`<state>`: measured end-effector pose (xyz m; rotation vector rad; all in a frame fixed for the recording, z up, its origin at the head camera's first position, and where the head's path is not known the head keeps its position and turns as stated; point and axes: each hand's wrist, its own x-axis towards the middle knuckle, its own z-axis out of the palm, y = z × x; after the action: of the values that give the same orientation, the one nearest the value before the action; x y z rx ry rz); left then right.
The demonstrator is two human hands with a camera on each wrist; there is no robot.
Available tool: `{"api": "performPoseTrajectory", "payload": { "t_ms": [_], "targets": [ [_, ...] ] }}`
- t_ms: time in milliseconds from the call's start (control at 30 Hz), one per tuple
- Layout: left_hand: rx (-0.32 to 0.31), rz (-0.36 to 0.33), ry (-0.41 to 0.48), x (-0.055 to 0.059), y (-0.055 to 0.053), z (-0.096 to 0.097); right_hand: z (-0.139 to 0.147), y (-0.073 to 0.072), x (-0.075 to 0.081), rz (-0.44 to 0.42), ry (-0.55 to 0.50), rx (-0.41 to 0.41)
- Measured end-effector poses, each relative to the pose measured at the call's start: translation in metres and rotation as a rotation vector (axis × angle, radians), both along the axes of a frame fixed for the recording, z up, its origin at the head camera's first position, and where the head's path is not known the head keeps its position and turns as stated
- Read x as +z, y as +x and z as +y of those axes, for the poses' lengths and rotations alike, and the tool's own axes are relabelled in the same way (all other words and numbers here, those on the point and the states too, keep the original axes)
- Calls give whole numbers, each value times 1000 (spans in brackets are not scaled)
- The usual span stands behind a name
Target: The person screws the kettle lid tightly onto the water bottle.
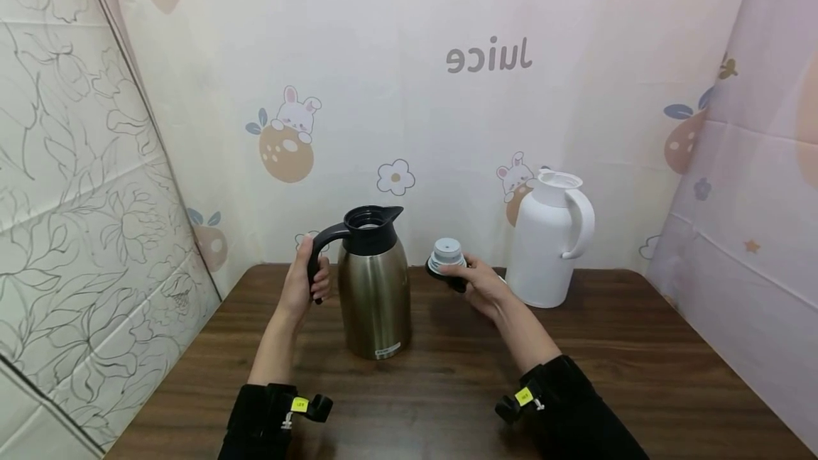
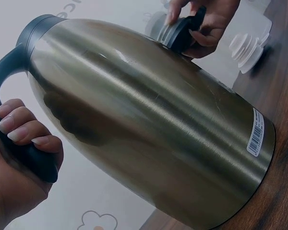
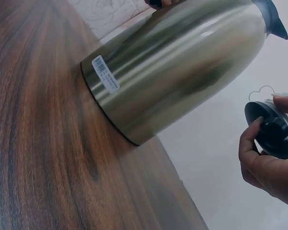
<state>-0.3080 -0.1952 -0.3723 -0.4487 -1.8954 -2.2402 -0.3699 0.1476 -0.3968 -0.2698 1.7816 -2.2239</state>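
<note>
A gold metal thermos jug [image 1: 374,300] with a black collar and spout stands upright on the table, its mouth uncovered. My left hand [image 1: 305,277] grips its black handle [image 2: 24,153], fingers curled round it. To the right of the jug, my right hand [image 1: 476,281] pinches a stopper lid [image 1: 447,254] by its black cap, with the pale threaded plug turned upward. In the right wrist view, the thumb and fingers hold the black underside knob [image 3: 273,129] of this lid. The lid is apart from the jug, a little below the height of its mouth.
A white jug [image 1: 543,247] with its top uncovered stands at the back right, handle to the right. Close to it, a white stopper [image 2: 246,51] lies on the brown wooden table [image 1: 415,410]. Printed curtains [image 1: 409,91] hang behind the table.
</note>
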Motion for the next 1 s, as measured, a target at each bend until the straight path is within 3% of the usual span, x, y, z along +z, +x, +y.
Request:
{"api": "performPoseTrajectory", "payload": {
  "t_ms": [333, 467, 767, 1000],
  "targets": [
    [33, -12, 5, 1, 2, 0, 4, 3, 8, -45, -193, -7],
    [66, 13, 25, 0, 1, 0, 3, 6, 13, -64, -266, -13],
    [135, 49, 72, 4, 3, 2, 5, 11, 21, -83, -364, 39],
    [127, 73, 92, 7, 3, 3, 4, 15, 28, -50, -429, 102]
  ]
}}
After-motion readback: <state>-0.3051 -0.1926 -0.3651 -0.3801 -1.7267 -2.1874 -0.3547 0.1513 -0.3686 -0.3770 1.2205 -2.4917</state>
